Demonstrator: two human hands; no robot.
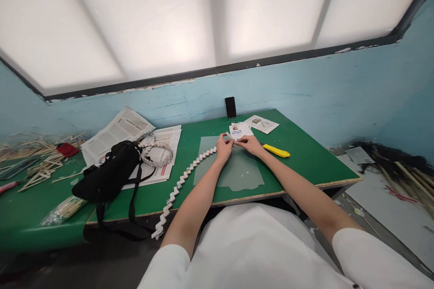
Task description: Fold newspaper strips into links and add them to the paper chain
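A zigzag chain of folded paper (183,178) runs from my left hand (224,148) across the green table and hangs past its front edge. My left hand pinches the chain's upper end, where a small pale strip of paper (229,136) sticks up from the fingers. Close by on the right, my right hand (250,144) is closed, its fingertips meeting a small piece of paper at the chain's end. Under both hands lies a translucent sheet (233,174). A yellow-handled cutter (276,150) rests just right of my right hand.
Printed paper pieces (241,129) lie behind my hands, and a phone (230,107) leans on the wall. Leftward are a black bag (111,171), newspapers (118,133), a coiled paper chain (158,153), thin wooden sticks (40,162) and a plastic-wrapped stick bundle (64,210). The table's right edge drops off.
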